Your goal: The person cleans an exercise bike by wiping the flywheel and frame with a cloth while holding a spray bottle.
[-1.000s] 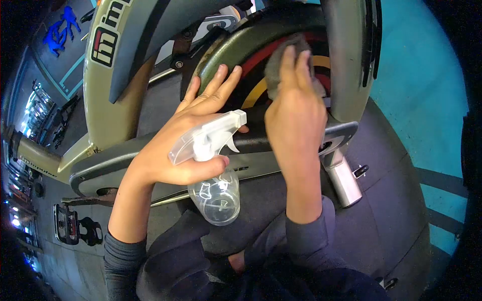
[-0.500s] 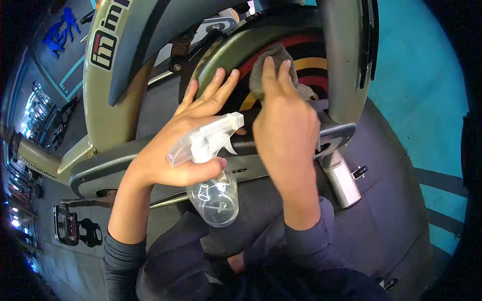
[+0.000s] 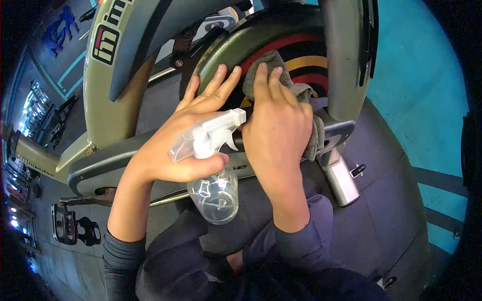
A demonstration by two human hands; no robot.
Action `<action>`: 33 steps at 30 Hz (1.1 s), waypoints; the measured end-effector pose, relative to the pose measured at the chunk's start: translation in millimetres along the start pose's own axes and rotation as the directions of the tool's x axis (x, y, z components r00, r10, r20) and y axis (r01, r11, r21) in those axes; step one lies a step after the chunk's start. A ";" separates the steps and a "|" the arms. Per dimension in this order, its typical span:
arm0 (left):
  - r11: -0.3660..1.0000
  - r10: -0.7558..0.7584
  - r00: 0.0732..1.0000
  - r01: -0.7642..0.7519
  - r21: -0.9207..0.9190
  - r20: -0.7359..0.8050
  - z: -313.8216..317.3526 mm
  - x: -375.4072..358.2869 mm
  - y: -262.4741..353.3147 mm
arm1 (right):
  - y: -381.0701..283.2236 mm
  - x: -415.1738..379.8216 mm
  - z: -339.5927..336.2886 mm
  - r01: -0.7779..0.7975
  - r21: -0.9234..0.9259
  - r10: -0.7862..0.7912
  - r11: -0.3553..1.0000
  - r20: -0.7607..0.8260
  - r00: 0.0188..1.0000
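Note:
My left hand [image 3: 173,143] holds a clear spray bottle [image 3: 213,200] by its neck with the thumb hooked round it, while its other fingers stretch out against the dark rim of an exercise bike's flywheel [image 3: 307,61]. The bottle hangs nearly upright, its white trigger head pointing right. My right hand [image 3: 278,125] presses a grey cloth [image 3: 302,93] onto the flywheel's face, which has red and yellow arcs. Part of the cloth hangs below the right side of that hand. The fingertips of both hands are a short way apart.
The bike's thick beige frame post [image 3: 108,85] rises at left, and another frame leg [image 3: 346,65] stands right of the flywheel. A low cover [image 3: 110,163] runs below my hands. A silver foot [image 3: 340,183] rests on the dark floor. A pedal [image 3: 65,223] sits at lower left.
My right hand has shifted slightly left and down with the cloth, and more of the cloth now shows hanging at its right. My left hand and the bottle stay almost in place.

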State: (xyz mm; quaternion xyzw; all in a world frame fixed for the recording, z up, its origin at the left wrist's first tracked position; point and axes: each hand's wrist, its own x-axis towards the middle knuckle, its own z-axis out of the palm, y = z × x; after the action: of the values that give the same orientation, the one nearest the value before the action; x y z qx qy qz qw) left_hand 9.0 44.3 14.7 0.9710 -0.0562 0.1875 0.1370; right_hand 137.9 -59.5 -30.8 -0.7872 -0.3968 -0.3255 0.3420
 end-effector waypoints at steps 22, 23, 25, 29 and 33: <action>1.000 -0.016 1.000 0.016 0.004 0.025 -1.9 2.3 0.5 | 13.2 1.9 -3.7 0.009 0.027 -0.007 1.000 -0.061 0.998; 1.000 -0.026 0.999 0.026 0.010 0.033 -1.8 2.3 0.3 | 20.4 2.6 -0.9 -0.003 0.058 0.005 0.998 -0.048 0.999; 1.000 -0.024 0.999 0.024 0.016 0.036 -2.4 2.7 0.8 | 31.4 5.8 -0.2 -0.025 0.105 0.031 0.994 -0.054 0.998; 1.000 -0.023 0.999 0.022 0.019 0.046 -3.0 3.2 1.5 | 34.9 9.2 -1.4 -0.034 0.095 0.037 0.995 -0.035 0.999; 0.999 -0.020 0.999 0.019 0.028 0.050 -1.9 2.6 -0.8 | 19.2 1.5 -5.7 0.001 0.111 -0.003 0.994 0.022 1.000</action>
State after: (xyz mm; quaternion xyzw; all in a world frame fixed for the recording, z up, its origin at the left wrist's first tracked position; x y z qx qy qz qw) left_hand 10.9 45.4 17.2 0.9777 -0.0476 0.1626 0.1239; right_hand 153.6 -72.1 -31.8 -0.7701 -0.4187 -0.2947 0.3806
